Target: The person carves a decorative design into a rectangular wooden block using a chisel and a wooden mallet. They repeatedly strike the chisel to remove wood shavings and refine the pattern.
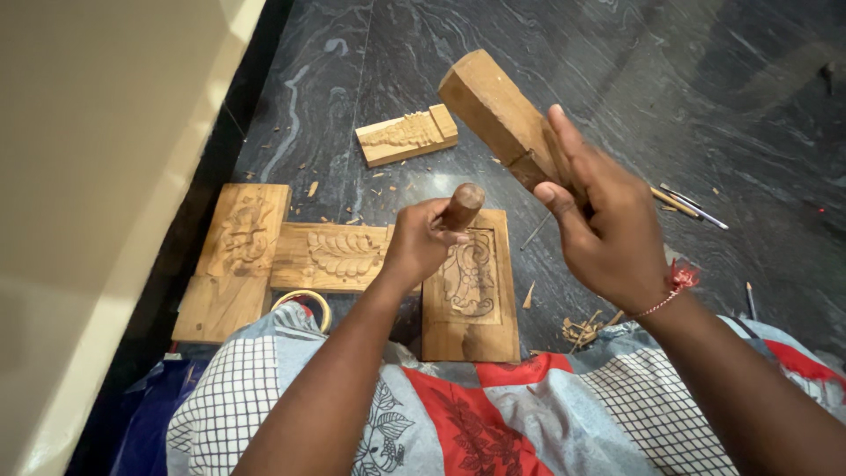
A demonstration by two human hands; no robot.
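I read the round-handled wooden chisel (461,208) as upright, tilted slightly toward 1 o'clock; its blade is hidden behind the left hand (421,243), which is wrapped tightly around the shaft so only the rounded butt shows. The chisel stands over the pale rectangular wooden panel with a pencilled scroll design (470,286).

The blunt square-section wooden mallet (500,115) lies at 1 o'clock from the chisel butt, near but apart. Its long axis runs from 10 o'clock at the free end to 4 o'clock at the right hand (601,231), which is clenched on its lower end. The right hand is the nearer to the mallet head.

Count: four carved wooden panels, namely the one under the chisel, a leaf-carved panel (330,256) at 9 o'clock, a tall panel (236,260) beyond it, and a small panel (407,135) at 11 o'clock. Loose thin tools (689,205) lie at 3 o'clock on the dark stone floor (670,79); I cannot count them exactly.
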